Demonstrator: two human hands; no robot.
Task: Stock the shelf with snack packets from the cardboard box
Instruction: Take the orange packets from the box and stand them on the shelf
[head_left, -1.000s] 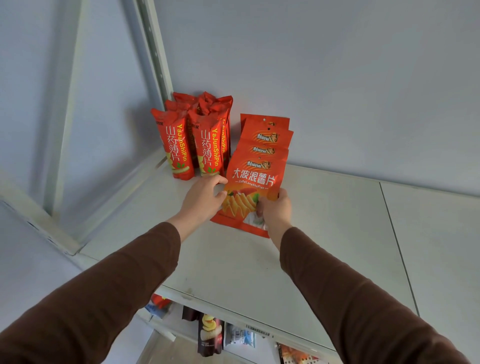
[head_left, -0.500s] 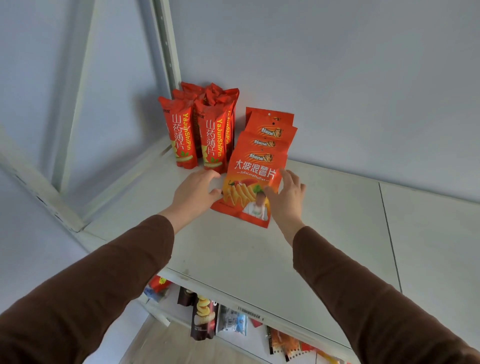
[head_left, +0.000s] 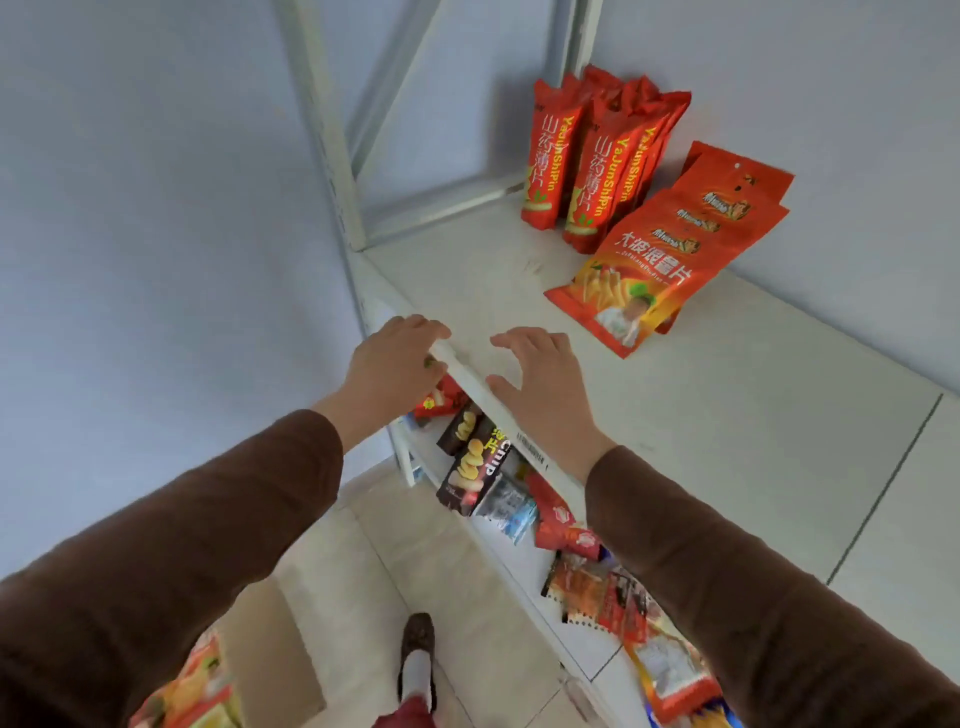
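Hovering over the front edge of the top shelf (head_left: 727, 467), my left hand (head_left: 389, 369) and right hand (head_left: 540, 384) hang with fingers loose and spread, holding nothing. The flat orange packets (head_left: 670, 260) lie well beyond them at the far right of the shelf, fanned one over another and leaning back toward the wall, long axis running near to far, hang-hole tops pointing up and away, printed faces toward me. Just left of them stand the tall red packets (head_left: 587, 171), upright, long axis vertical, crimped tops up. I judge these bags light, slick and crushable, the chips inside brittle; best pinched at the sealed edges or cradled flat, not squeezed at the belly. The cardboard box (head_left: 270, 649) sits on the floor at near left, more packets (head_left: 192, 686) showing beside it.
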